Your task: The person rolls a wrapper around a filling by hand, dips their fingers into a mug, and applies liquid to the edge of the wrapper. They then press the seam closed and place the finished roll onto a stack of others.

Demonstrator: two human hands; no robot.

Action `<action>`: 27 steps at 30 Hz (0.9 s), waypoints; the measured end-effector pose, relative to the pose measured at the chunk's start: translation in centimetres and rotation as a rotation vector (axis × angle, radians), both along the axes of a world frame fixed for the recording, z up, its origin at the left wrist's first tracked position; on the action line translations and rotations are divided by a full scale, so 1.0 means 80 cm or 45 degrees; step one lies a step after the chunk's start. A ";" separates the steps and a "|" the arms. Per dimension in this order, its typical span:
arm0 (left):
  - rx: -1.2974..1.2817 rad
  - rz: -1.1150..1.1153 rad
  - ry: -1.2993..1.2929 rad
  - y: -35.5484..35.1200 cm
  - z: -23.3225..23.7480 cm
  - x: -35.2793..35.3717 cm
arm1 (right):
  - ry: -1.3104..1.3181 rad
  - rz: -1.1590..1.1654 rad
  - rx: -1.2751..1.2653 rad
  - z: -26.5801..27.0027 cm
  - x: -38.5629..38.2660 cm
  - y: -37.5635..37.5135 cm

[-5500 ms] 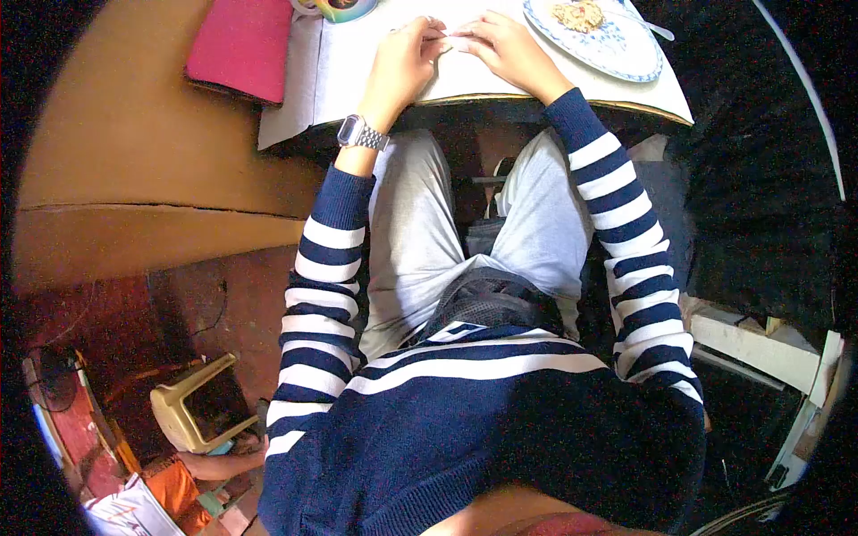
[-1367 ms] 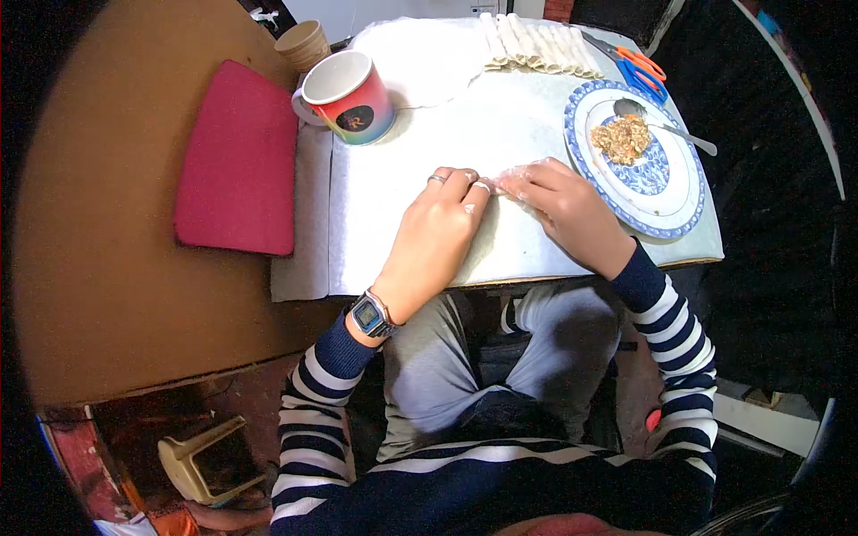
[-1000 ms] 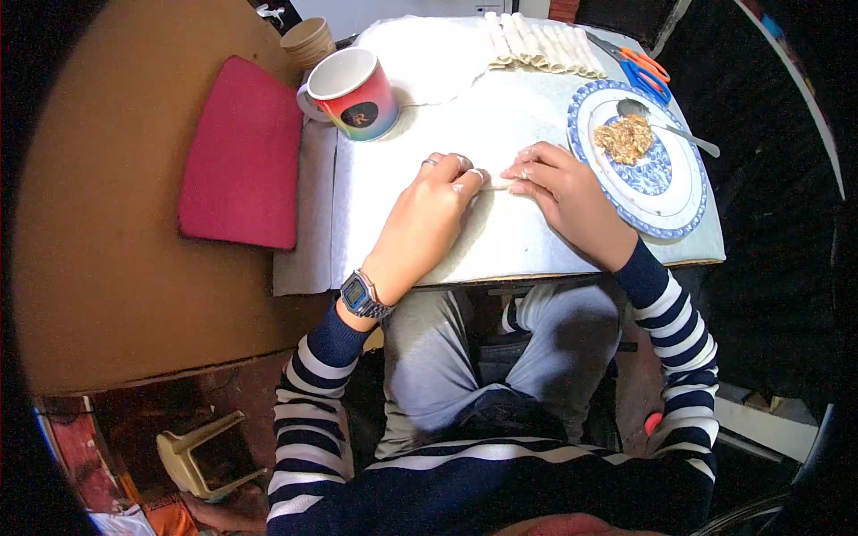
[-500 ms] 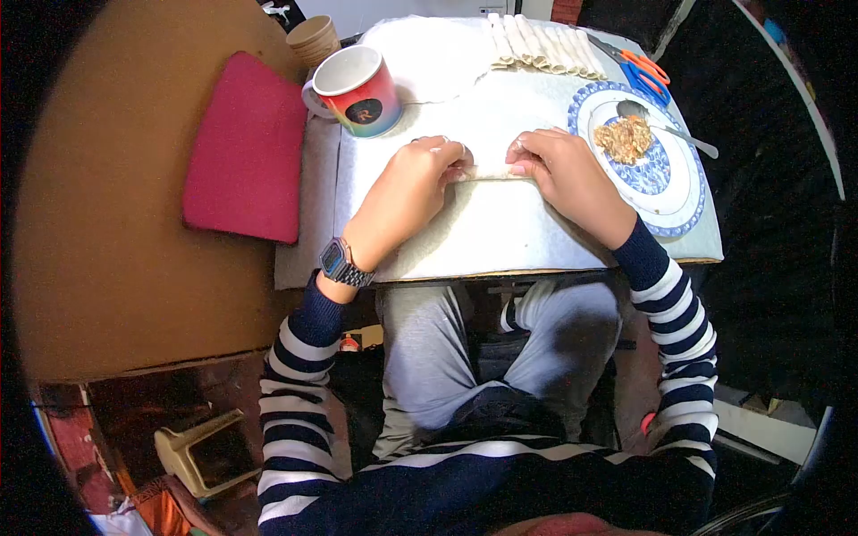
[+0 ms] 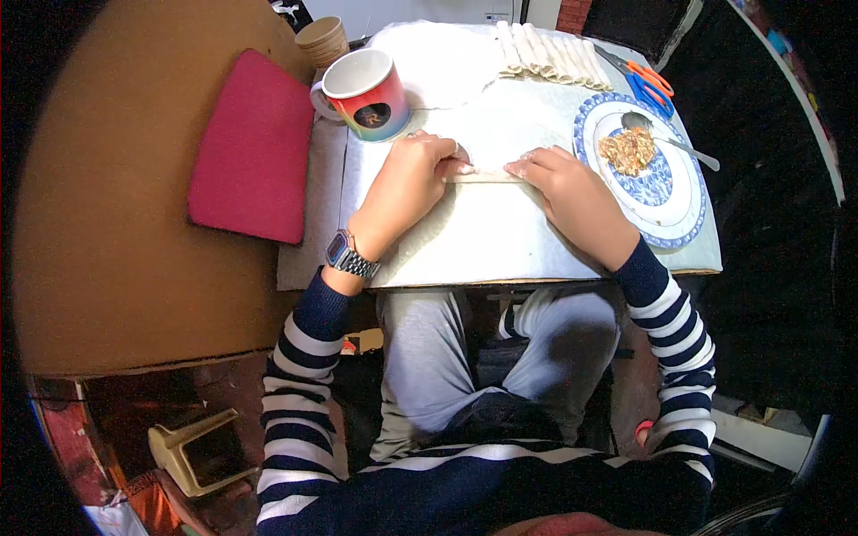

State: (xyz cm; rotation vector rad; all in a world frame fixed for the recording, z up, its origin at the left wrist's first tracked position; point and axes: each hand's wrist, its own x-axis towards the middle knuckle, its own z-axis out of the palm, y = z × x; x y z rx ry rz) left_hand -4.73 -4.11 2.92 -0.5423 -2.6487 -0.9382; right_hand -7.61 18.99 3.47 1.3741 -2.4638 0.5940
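White work board (image 5: 465, 241) on a brown table (image 5: 107, 268), and both hands are down on it. Left hand (image 5: 409, 180), wristwatch (image 5: 349, 256) showing, curls its fingers over the left end of a thin wrapper roll (image 5: 490, 177); right hand (image 5: 572, 192) clamps fingertips on the right end. That roll lies flat mid-board between them. Rainbow mug (image 5: 368, 95) sits just beyond the left hand, a blue-patterned plate (image 5: 666, 210) of filling (image 5: 631, 149) beside the right. Finished rolls (image 5: 550, 58) line the far edge.
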 end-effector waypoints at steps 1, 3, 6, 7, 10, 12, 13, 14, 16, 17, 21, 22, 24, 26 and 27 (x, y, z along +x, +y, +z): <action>-0.066 0.020 0.029 -0.001 0.000 0.001 | -0.008 -0.010 0.004 0.001 0.002 -0.001; -0.198 0.062 0.086 0.000 -0.002 0.008 | -0.025 -0.028 0.012 0.002 0.006 -0.004; -0.167 -0.012 0.231 0.027 0.001 0.036 | 0.104 -0.032 -0.066 -0.003 0.014 -0.007; -0.309 -0.067 0.207 0.034 0.001 0.047 | 0.094 -0.018 -0.041 -0.003 0.015 -0.008; -0.532 -0.005 0.310 0.052 -0.014 0.052 | 0.017 -0.076 0.077 0.002 0.023 -0.010; -0.567 0.021 0.317 0.052 -0.019 0.052 | -0.005 -0.087 0.042 -0.009 0.027 -0.009; -0.584 0.032 0.325 0.052 -0.020 0.051 | -0.012 -0.095 0.025 -0.015 0.028 -0.008; -0.611 0.036 0.330 0.053 -0.019 0.051 | 0.038 -0.076 0.060 -0.017 0.028 -0.006; -0.663 0.051 0.331 0.054 -0.018 0.053 | 0.130 -0.029 0.136 -0.021 0.028 -0.004; -0.672 0.055 0.331 0.055 -0.018 0.052 | 0.098 -0.031 0.144 -0.023 0.028 -0.003; -0.691 0.057 0.341 0.055 -0.026 0.050 | 0.109 -0.083 0.159 -0.022 0.032 -0.007; -0.691 0.055 0.348 0.054 -0.028 0.049 | 0.111 -0.100 0.169 -0.022 0.034 -0.008; -0.677 0.038 0.338 0.051 -0.029 0.047 | 0.148 -0.138 0.197 -0.022 0.036 -0.011; -0.665 0.029 0.336 0.050 -0.029 0.048 | 0.212 -0.183 0.235 -0.022 0.041 -0.014; -0.658 0.027 0.338 0.050 -0.029 0.048 | 0.235 -0.185 0.249 -0.022 0.043 -0.013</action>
